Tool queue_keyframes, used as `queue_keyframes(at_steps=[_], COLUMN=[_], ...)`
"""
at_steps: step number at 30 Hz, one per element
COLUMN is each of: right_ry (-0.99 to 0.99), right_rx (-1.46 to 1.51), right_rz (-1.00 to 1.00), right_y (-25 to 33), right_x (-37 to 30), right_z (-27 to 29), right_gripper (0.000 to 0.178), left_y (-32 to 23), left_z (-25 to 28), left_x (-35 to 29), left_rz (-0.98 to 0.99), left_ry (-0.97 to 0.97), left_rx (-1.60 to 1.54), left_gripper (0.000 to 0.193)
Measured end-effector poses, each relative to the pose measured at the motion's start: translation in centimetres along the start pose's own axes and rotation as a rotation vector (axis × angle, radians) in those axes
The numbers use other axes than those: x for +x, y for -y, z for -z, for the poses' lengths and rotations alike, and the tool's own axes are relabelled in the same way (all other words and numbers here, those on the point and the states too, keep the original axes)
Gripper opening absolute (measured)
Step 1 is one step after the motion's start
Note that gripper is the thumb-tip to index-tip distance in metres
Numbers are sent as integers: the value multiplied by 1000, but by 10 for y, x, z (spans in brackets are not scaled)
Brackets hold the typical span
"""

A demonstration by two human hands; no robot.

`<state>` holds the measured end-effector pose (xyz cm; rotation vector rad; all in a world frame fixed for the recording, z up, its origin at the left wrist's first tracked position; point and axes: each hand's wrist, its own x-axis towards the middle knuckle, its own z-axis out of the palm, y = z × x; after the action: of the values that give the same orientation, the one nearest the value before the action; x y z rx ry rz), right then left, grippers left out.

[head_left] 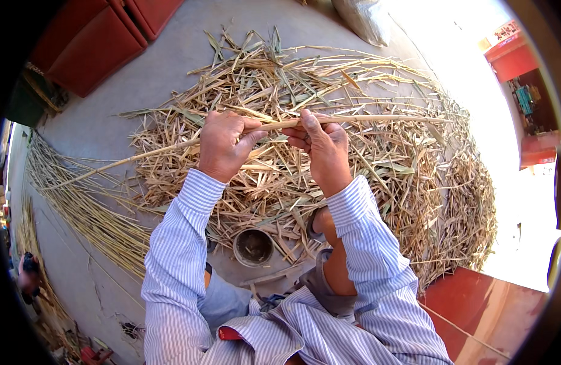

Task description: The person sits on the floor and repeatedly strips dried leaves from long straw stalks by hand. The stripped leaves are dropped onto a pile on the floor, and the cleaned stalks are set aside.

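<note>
A long pale reed stalk (378, 118) stretches almost level across the view, its thin end trailing down to the left. My left hand (226, 141) is closed round it, thumb pressed along the stalk. Close by on the right, my right hand (322, 143) grips the same stalk between thumb and fingers. A short length of reed shows between the two hands. Under them lies a wide heap of dry, split husks and leaves (262, 173). Whether either hand also holds a small tool cannot be seen.
Between my knees and the heap stands a round metal tin (254, 247). A bundle of thin stalks (92, 201) lies on the floor at left. Red padded seats (89, 45) stand far left, a pale sack (362, 21) at the back, and a red board (460, 304) at lower right.
</note>
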<state>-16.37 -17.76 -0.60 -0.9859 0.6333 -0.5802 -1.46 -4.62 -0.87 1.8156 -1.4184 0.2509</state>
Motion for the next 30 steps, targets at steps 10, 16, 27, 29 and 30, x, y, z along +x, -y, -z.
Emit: queue_keyframes(at_steps=[10,16,27,29,30], right_ry=[-194,-185,-195,-186,-190], right_rx=[-58,-63,-103,-87,-87], right_rz=[55,69,53,52,58], right_y=[1,3,8,8,7], right_x=[21,26,25,25,25], right_z=[28,28,28,28,29], right_gripper=[27,28,33,32,32], left_y=[40,36,51,52,52], left_z=[112,54,22,20,20], left_x=[18,-3,-21,-22,-22], left_rz=[440,304,200,450,575], left_ry=[-500,185,213,192,179], left_rx=[-500,-326,-138,-373,-490], left_gripper=[19,43,19,16,15])
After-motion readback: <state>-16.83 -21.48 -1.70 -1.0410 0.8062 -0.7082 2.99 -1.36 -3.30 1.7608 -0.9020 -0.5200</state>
